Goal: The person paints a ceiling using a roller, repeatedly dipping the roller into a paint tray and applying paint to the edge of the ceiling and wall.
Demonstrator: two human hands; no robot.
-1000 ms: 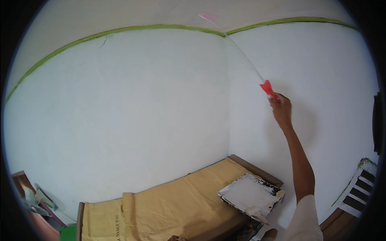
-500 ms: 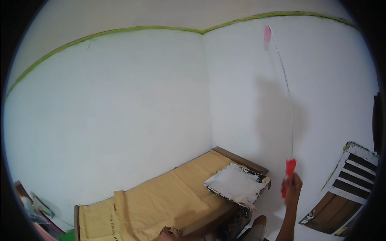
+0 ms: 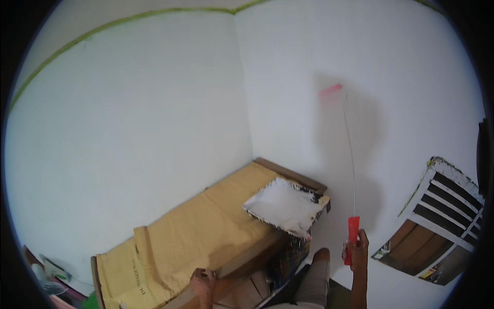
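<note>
the roller (image 3: 330,91) is pressed to the right wall (image 3: 411,103), straight above the right hand (image 3: 356,251), which is clamped on its red handle (image 3: 352,234); long axis near vertical. the left hand (image 3: 203,282) is rested, fingers curled, on the bench edge (image 3: 242,262), farther off.

Paint roller (image 3: 330,91) swept down the wall, right hand (image 3: 356,251) lowered
</note>
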